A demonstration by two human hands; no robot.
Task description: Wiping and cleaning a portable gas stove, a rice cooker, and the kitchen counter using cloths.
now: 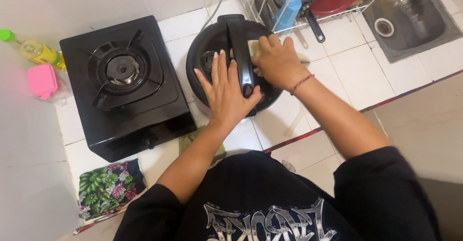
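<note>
Currently: black pressure cooker (219,53) is steadied and wiped on the tiled counter (347,67).
Left hand (225,90) is laid flat, fingers spread, across its lid handle (239,46); right hand (275,60) is pressed onto a pale cloth (252,46) beyond; dish rack (308,0) behind.

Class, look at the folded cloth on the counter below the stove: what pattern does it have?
The cloth has a floral print, pink flowers and green leaves on dark fabric; the head view shows it.
</note>
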